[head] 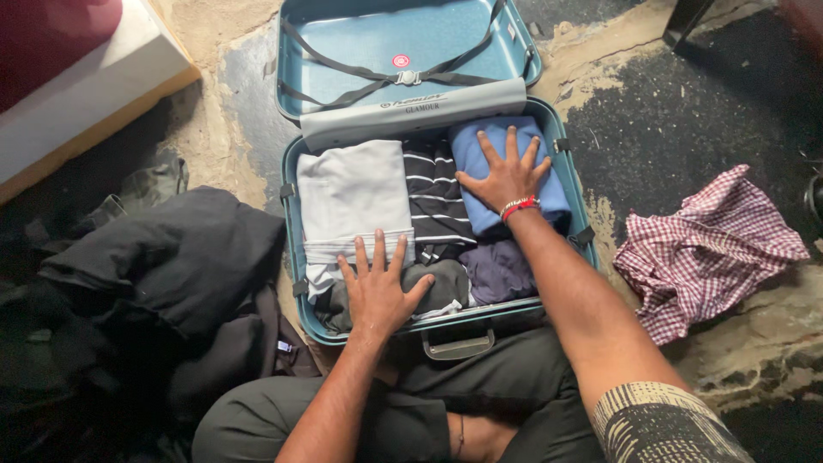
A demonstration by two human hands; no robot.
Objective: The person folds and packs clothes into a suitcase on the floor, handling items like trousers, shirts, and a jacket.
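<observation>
An open teal suitcase (292, 225) lies on the floor in front of me, packed with folded clothes. My left hand (377, 287) presses flat, fingers spread, on a dark grey garment (446, 287) at the near edge, touching the light grey folded cloth (351, 193). My right hand (506, 176), with a red band at the wrist, lies flat with fingers apart on a folded blue garment (476, 154) at the far right. Between them lies a black garment with white stripes (437, 201), and a purple-grey piece (497, 270) sits below the blue one.
The suitcase lid (394, 43) stands open at the far side with crossed straps. A red-and-white checked shirt (703, 249) lies crumpled on the floor to the right. A heap of dark clothes (163, 274) sits at my left. A white mattress edge (77, 94) is at top left.
</observation>
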